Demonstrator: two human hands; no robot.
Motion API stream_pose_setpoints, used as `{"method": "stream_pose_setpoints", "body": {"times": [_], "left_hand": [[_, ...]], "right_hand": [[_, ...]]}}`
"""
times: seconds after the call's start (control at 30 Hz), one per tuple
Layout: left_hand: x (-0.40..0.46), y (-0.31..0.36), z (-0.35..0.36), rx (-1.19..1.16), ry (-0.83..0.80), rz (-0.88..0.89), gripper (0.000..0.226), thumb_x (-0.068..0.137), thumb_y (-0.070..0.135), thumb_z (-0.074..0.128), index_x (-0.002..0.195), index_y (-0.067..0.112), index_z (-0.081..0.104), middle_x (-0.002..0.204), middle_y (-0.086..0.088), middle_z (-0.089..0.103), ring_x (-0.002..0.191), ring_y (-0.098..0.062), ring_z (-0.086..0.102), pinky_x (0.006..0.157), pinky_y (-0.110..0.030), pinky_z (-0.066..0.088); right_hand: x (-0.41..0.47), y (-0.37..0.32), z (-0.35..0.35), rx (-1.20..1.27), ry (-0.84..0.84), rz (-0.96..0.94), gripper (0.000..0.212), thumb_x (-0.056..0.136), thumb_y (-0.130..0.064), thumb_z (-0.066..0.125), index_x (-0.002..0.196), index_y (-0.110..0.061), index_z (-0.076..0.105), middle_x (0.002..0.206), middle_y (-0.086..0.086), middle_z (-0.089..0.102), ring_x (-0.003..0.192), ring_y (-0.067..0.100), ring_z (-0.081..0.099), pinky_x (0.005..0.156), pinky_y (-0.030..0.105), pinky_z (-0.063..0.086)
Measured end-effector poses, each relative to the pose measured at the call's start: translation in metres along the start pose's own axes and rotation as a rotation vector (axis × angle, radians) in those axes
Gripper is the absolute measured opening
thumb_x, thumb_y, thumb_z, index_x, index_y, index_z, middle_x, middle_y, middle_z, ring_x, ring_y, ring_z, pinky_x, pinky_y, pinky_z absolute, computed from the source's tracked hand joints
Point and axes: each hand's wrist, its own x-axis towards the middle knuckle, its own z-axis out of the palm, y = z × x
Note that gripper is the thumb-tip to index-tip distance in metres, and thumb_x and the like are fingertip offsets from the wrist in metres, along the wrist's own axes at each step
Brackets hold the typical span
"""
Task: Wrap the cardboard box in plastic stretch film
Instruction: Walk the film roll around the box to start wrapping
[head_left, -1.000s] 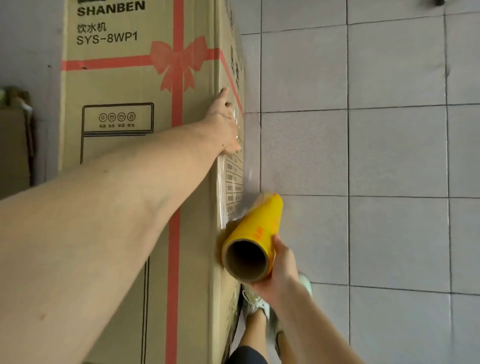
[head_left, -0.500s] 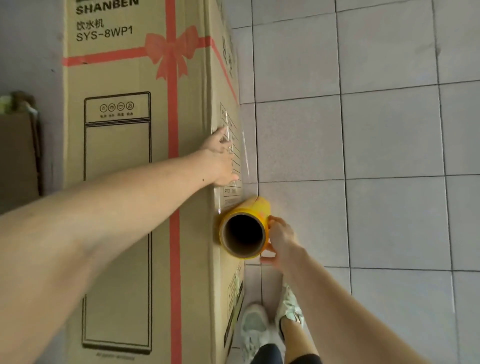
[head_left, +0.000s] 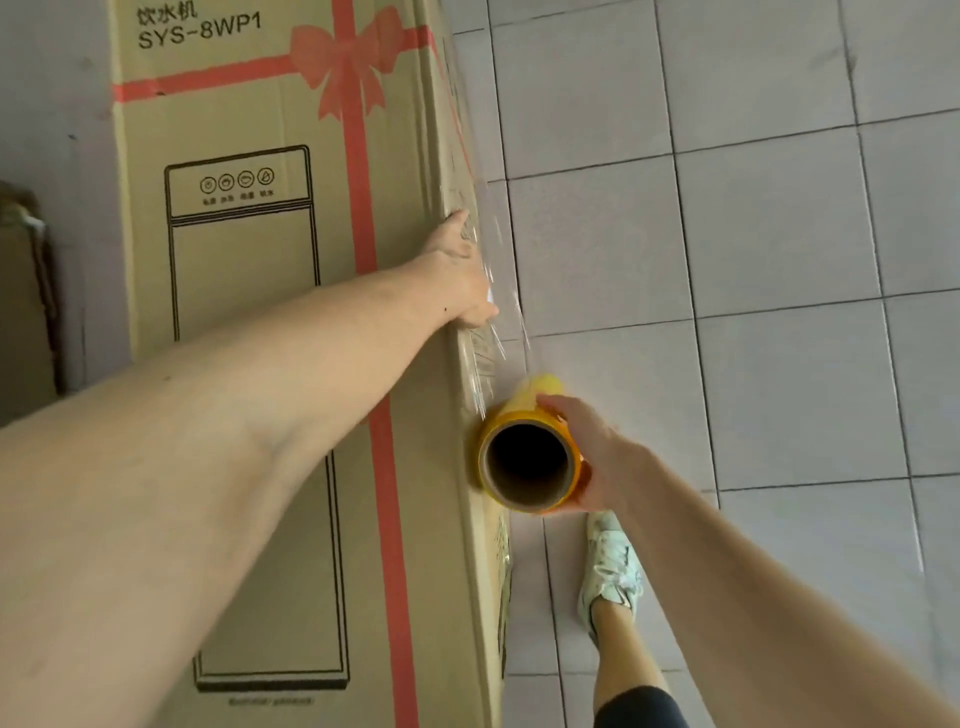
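Head view, looking down along a tall cardboard box (head_left: 249, 395) on a grey tiled floor (head_left: 779, 260). Nearest, a white sneaker (head_left: 610, 566) on the tiles, just below the right hand. Right hand (head_left: 592, 452) wrapped around a yellow stretch film roll (head_left: 530, 460), fingers over the top of it, thumb side hidden; hollow cardboard core turned toward the camera. Roll held close against the right vertical edge of the box, whether touching or just beside, not possible to tell. From the roll, a sheet of clear stretch film (head_left: 498, 312) drawn upward along the narrow side face of the box, shiny and wrinkled. Further up, left hand (head_left: 460, 275) laid flat and open at the box corner, palm pressing the film to the cardboard, fingers past the edge and mostly hidden. Beyond the left hand, a red printed ribbon with bow (head_left: 348, 67) on the front face, with the text "SYS-8WP1". Left of the left forearm, a black outline drawing of a water dispenser (head_left: 244, 249). Far left, behind the box, part of another brown carton (head_left: 23, 312) in shadow.
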Motion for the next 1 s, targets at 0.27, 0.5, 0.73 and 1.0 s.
{"method": "stream_pose_setpoints", "body": {"times": [0.27,0.5,0.73,1.0], "left_hand": [[-0.007,0.007,0.004,0.045,0.052,-0.009,0.073,0.099,0.064,0.008,0.148,0.024,0.044,0.156,-0.007,0.040,0.151,-0.025,0.021,0.119,-0.059,-0.007],[-0.024,0.039,0.004,-0.012,0.031,-0.052,0.074,0.098,0.066,0.004,0.158,0.027,0.025,0.166,-0.007,0.014,0.153,-0.032,0.002,0.114,-0.068,-0.013],[-0.032,0.089,0.033,-0.100,-0.018,0.085,0.068,0.098,0.063,0.016,0.158,0.030,0.020,0.166,0.004,0.016,0.153,-0.023,0.012,0.120,-0.055,-0.003],[-0.042,0.095,0.032,-0.203,-0.015,0.001,0.063,0.101,0.053,0.009,0.156,0.029,0.029,0.164,-0.003,0.024,0.153,-0.025,0.013,0.121,-0.056,0.000]], "right_hand": [[0.035,0.129,-0.021,0.651,-0.181,-0.006,0.056,0.099,-0.052,0.042,0.140,-0.014,0.046,0.119,0.025,0.067,0.101,0.043,0.067,0.080,0.054,0.058],[0.028,0.096,-0.041,0.074,0.055,-0.285,0.038,0.106,-0.029,0.038,0.143,-0.034,0.048,0.144,0.006,0.048,0.125,0.036,0.054,0.093,0.061,0.051],[0.000,0.031,-0.002,-0.579,0.263,-0.279,0.073,0.097,-0.064,0.035,0.145,-0.009,0.042,0.145,0.017,0.048,0.126,0.041,0.052,0.093,0.051,0.045],[0.015,0.087,-0.008,-0.234,0.143,-0.148,0.078,0.074,-0.059,0.064,0.136,-0.018,0.043,0.123,0.017,0.063,0.104,0.037,0.067,0.097,0.051,0.052]]}}
